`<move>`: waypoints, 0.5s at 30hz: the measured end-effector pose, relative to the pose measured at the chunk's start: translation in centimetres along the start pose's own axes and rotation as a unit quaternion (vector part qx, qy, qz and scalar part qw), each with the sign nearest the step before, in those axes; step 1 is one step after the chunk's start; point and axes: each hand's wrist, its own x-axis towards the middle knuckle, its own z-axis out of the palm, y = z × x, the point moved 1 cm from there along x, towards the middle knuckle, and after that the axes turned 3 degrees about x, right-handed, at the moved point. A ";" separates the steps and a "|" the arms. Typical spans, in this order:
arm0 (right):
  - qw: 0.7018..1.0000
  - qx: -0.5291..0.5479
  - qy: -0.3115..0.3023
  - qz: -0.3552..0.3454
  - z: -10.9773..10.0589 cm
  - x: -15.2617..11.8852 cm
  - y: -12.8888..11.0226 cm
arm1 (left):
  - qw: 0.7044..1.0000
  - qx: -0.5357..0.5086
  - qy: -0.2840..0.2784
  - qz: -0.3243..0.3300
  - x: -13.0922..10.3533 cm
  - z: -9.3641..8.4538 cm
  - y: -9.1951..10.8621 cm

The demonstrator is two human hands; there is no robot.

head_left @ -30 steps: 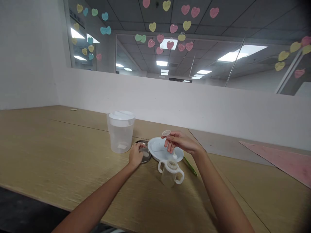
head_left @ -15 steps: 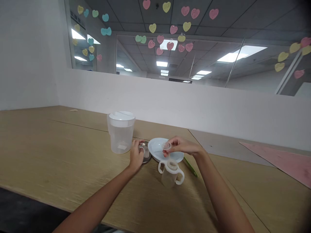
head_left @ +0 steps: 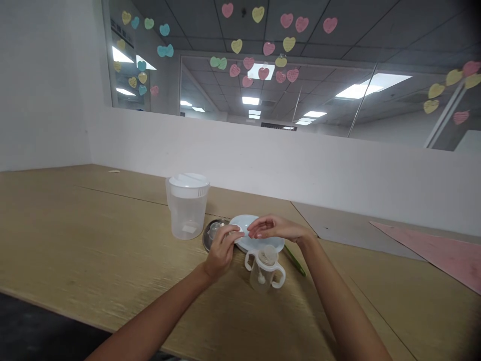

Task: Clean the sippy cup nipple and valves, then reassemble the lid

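A two-handled clear baby bottle point(head_left: 260, 277) stands upright on the table. A clear round insert point(head_left: 268, 254) sits in its mouth, and a white weighted end shows inside the bottle. Up and to the left, my left hand point(head_left: 222, 250) is closed, pinching a small white ring-like part point(head_left: 238, 228) mostly covered by the fingers. My right hand point(head_left: 277, 228) hovers over the plate, fingers loosely curved with nothing seen in them, close to the left fingertips. Beside the left hand, a small clear cap point(head_left: 214, 229) rests on a round metal tray point(head_left: 206, 241).
A lidded clear pitcher point(head_left: 188, 213) stands left of the tray. Behind the hands lies a pale blue-white plate point(head_left: 276, 244), with a green pen-like stick point(head_left: 295, 260) at its right. A pink sheet point(head_left: 439, 255) lies far right, and a white wall point(head_left: 255, 160) bounds the table.
The clear insert has gone from my right hand into the bottle's mouth, and that hand has let go. My left hand has moved right from the tray, now with the small white part.
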 end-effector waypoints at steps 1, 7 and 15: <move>1.000 0.010 0.010 -0.008 0.2 0.3 0.0 | 1.000 -0.002 0.014 0.007 0.0 0.0 0.2; 0.997 0.046 -0.047 -0.038 2.5 2.0 0.0 | 0.996 -0.029 0.054 0.061 0.1 0.2 1.0; 0.998 0.015 0.020 -0.054 2.9 2.3 -0.5 | 1.000 -0.001 0.017 -0.020 0.2 0.3 1.0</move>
